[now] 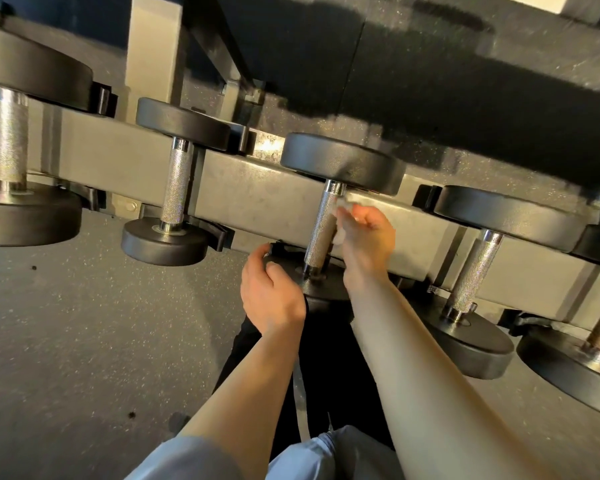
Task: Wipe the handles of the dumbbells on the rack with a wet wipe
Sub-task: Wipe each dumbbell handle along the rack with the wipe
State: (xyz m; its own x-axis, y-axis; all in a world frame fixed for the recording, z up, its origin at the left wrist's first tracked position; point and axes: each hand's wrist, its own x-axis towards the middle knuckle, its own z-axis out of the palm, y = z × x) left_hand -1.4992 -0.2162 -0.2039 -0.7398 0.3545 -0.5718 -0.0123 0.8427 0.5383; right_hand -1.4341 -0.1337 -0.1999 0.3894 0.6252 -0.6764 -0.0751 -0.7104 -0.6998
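Several black dumbbells with knurled steel handles lie across a grey rack [257, 199]. The middle dumbbell's handle [321, 233] runs between its far head [343, 161] and its near head [323, 285]. My right hand [364, 240] pinches a crumpled white wet wipe [340, 216] against the right side of that handle, near its upper end. My left hand [271, 292] curls over the left edge of the near head. Other handles show to the left [175, 188], far left [11, 140] and right [473, 271].
Speckled grey rubber floor [84, 341] spreads to the left and below. Dark panels [430, 81] hang behind the rack. A further dumbbell [575, 362] sits at the right edge. My dark trousers and light sleeves fill the bottom middle.
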